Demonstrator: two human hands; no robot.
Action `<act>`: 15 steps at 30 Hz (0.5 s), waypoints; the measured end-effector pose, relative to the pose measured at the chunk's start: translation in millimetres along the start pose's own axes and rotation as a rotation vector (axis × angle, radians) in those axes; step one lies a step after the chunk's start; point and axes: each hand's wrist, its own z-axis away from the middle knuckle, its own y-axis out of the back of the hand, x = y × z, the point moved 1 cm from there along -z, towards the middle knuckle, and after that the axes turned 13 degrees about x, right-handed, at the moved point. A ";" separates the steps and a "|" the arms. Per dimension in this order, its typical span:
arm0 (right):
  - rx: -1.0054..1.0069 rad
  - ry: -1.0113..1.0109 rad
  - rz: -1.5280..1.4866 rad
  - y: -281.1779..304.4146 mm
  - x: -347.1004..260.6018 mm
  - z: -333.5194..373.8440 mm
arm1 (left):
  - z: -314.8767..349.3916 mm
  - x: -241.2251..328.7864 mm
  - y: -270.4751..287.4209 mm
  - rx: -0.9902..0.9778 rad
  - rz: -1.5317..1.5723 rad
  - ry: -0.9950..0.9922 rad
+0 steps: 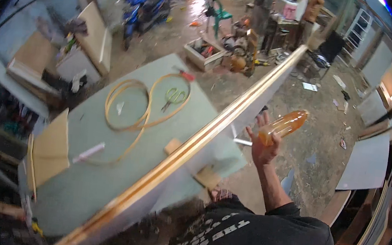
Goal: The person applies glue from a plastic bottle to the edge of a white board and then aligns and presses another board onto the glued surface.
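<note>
My right hand (266, 146) is turned palm up, its thumb closed against a clear plastic bottle (285, 126) with amber contents. Its other fingers are spread beside the bottle. Just left of that hand, a long board (193, 144) stands on edge, showing layered wood on top and a pale face toward me. My left hand does not show. Beyond the board is a pale green table (155, 142) with a loosely coiled tan edging strip (147, 112), green-handled scissors (175, 96) and a red-handled tool (186, 75) on it.
Small wooden blocks (207, 176) lie by the board. A tan panel (52, 148) rests at the table's left end. Farther off are a blue motorbike (145, 9), a green chair (219, 15) and a wooden box (204, 55) of tools. Panels (366, 162) lean at right.
</note>
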 end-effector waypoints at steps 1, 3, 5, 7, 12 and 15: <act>-0.011 -0.006 -0.001 -3.0 3.3 16.0 | -1.8 -0.8 8.2 -0.011 0.037 0.012; -0.029 0.023 0.014 -6.3 -2.9 36.9 | -4.3 -1.2 11.2 -0.056 0.132 0.044; -0.008 0.081 0.017 -18.2 -4.6 61.6 | -1.3 0.2 11.1 -0.095 0.239 0.070; -0.012 0.029 -0.005 -25.6 6.3 85.4 | -0.6 8.2 21.7 -0.122 0.328 0.080; 0.068 -0.086 -0.023 -18.6 37.2 129.6 | 4.0 44.0 11.5 -0.302 0.499 0.090; 0.109 -0.116 -0.103 -15.1 46.8 133.9 | 15.0 86.2 -8.9 -0.501 0.418 -0.104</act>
